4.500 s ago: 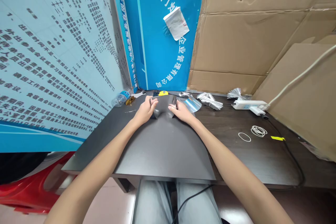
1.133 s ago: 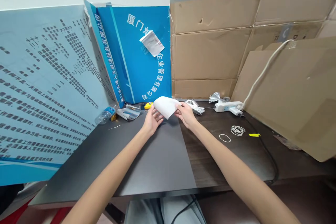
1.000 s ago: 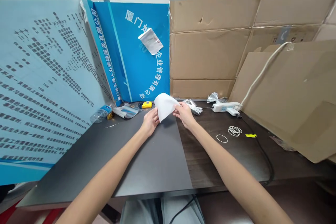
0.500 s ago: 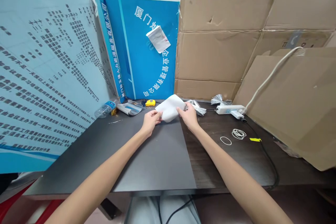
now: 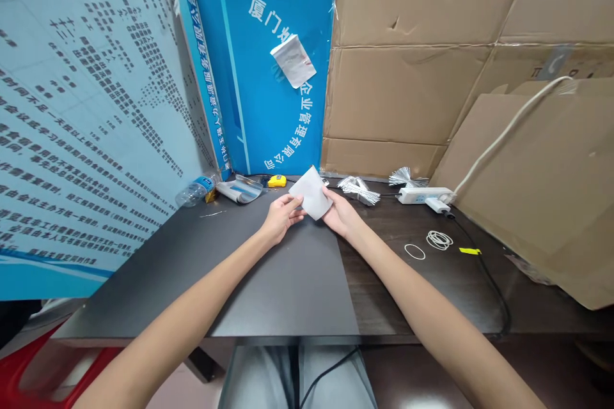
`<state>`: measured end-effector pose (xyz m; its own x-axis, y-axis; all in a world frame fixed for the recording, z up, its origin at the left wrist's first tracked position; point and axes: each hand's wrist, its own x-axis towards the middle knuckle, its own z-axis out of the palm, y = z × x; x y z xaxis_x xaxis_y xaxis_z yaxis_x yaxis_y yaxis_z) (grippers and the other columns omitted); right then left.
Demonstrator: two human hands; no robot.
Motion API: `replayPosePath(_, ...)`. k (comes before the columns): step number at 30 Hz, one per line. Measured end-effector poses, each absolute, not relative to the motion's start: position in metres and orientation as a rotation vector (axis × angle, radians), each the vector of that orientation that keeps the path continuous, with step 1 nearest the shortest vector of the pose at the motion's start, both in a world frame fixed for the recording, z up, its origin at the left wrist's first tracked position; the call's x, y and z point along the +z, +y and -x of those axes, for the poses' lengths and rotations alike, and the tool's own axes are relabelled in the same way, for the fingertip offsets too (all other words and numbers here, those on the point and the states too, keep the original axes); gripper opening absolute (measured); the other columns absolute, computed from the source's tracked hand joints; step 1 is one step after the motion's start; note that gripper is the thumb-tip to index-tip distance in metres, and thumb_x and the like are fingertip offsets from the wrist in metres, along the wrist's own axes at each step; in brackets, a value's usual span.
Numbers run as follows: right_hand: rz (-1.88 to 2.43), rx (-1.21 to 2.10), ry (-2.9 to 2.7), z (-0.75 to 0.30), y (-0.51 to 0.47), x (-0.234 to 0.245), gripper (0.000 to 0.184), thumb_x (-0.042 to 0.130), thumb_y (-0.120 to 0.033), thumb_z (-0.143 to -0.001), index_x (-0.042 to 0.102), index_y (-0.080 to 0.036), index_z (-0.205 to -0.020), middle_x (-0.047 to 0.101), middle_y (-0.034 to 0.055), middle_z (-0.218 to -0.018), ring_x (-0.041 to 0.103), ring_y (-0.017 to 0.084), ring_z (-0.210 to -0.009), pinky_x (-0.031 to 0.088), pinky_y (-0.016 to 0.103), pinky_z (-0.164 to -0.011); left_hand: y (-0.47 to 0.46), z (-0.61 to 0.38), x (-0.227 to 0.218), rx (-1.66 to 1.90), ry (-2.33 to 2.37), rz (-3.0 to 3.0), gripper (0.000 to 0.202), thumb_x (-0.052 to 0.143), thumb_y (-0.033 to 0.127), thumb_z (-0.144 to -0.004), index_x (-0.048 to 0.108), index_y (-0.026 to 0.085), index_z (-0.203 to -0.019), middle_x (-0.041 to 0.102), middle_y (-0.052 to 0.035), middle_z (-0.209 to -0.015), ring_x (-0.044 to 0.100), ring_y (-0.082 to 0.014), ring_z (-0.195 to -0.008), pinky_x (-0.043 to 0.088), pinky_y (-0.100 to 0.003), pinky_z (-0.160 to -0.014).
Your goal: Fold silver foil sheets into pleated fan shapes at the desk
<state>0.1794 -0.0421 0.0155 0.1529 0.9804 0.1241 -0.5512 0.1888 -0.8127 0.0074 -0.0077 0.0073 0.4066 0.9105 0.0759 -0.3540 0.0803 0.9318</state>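
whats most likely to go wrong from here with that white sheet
The white sheet is held only at its edges by the left hand and right hand, so it might slip or crease. The silver strand bundle lies just beyond the right hand and could snag the sheet.

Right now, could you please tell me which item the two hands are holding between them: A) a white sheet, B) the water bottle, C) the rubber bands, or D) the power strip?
A. The left hand and the right hand grip opposite edges of the white sheet, while the water bottle lies apart from them.
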Motion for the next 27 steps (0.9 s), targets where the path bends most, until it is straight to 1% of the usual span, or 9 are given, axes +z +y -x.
replayPosePath(3,0.796,0.948,-0.735,-0.184,-0.039,0.013,0.091,0.079,-0.019,-0.072,0.037,-0.027,-0.153,0.072,0.0068,-0.13,0.072,0.019,-0.114,0.062,0.037,-0.097,-0.01,-0.008,0.006,1.033,0.74,-1.132,0.037,0.091,0.038,-0.077,0.066,0.014,-0.091,0.075,-0.0096,-0.092,0.077,-0.0174,-0.075,0.056,-0.023,-0.065)
replayPosePath(5,0.832,0.848,-0.751,-0.186,-0.038,0.012,0.104,0.079,-0.019,-0.071,0.023,-0.03,-0.158,0.07,0.0055,-0.135,0.072,0.018,-0.116,0.062,0.039,-0.097,-0.01,-0.009,0.005,1.029,0.769,-1.13,0.035,0.09,0.036,-0.077,0.066,0.013,-0.087,0.075,-0.0106,-0.091,0.077,-0.0188,-0.077,0.055,-0.023,-0.064)
replayPosePath(7,0.803,0.857,-0.734,-0.186,-0.039,0.014,0.095,0.08,-0.021,-0.071,0.031,-0.028,-0.152,0.071,0.0067,-0.133,0.072,0.02,-0.116,0.063,0.041,-0.095,-0.01,-0.009,0.005,1.033,0.772,-1.127,0.035,0.09,0.036,-0.077,0.066,0.013,-0.087,0.075,-0.0101,-0.09,0.077,-0.0192,-0.077,0.054,-0.024,-0.065)
replayPosePath(9,0.736,0.94,-0.686,-0.184,-0.04,0.017,0.072,0.082,-0.025,-0.07,0.049,-0.022,-0.134,0.074,0.0096,-0.126,0.073,0.025,-0.114,0.064,0.042,-0.094,-0.01,-0.009,0.005,1.04,0.773,-1.127,0.035,0.091,0.036,-0.077,0.066,0.014,-0.088,0.074,-0.009,-0.089,0.077,-0.0189,-0.076,0.054,-0.023,-0.065)
replayPosePath(12,0.668,1.118,-0.694,-0.181,-0.042,0.02,0.046,0.084,-0.03,-0.072,0.062,-0.018,-0.11,0.077,0.0128,-0.114,0.073,0.029,-0.111,0.065,0.043,-0.093,-0.01,-0.009,0.006,1.044,0.752,-1.136,0.038,0.091,0.038,-0.076,0.066,0.014,-0.091,0.074,-0.0085,-0.092,0.077,-0.0177,-0.076,0.054,-0.024,-0.067)
replayPosePath(17,0.679,1.2,-0.659,-0.179,-0.049,0.014,0.045,0.087,-0.023,-0.07,0.067,-0.018,-0.11,0.079,0.0091,-0.108,0.075,0.029,-0.107,0.066,0.043,-0.091,-0.013,-0.01,0.001,1.075,0.755,-1.223,0.042,0.088,0.044,-0.078,0.067,0.015,-0.099,0.075,-0.0107,-0.099,0.077,-0.0195,-0.081,0.055,-0.025,-0.069)
replayPosePath(21,0.719,1.104,-0.548,-0.178,-0.059,0.005,0.044,0.086,-0.022,-0.069,0.069,-0.019,-0.11,0.079,0.0074,-0.115,0.075,0.027,-0.111,0.065,0.039,-0.095,-0.017,-0.01,-0.006,1.191,0.867,-1.174,0.051,0.079,0.047,-0.085,0.059,0.019,-0.123,0.072,-0.013,-0.121,0.078,-0.0217,-0.09,0.058,-0.029,-0.077)
replayPosePath(24,0.781,1.032,-0.507,-0.177,-0.067,-0.002,0.043,0.086,-0.025,-0.071,0.07,-0.021,-0.11,0.079,0.0059,-0.116,0.074,0.026,-0.113,0.063,0.039,-0.098,-0.017,-0.009,-0.012,1.222,0.919,-1.174,0.048,0.077,0.046,-0.087,0.059,0.021,-0.123,0.068,-0.0145,-0.13,0.077,-0.0233,-0.097,0.059,-0.031,-0.083)
replayPosePath(27,0.829,1.019,-0.602,-0.174,-0.074,-0.005,0.045,0.087,-0.027,-0.068,0.072,-0.02,-0.11,0.08,0.0064,-0.112,0.075,0.027,-0.107,0.063,0.039,-0.095,-0.016,-0.006,-0.015,1.283,0.933,-1.174,0.043,0.077,0.045,-0.086,0.063,0.022,-0.118,0.068,-0.0135,-0.13,0.071,-0.0256,-0.115,0.058,-0.032,-0.09)
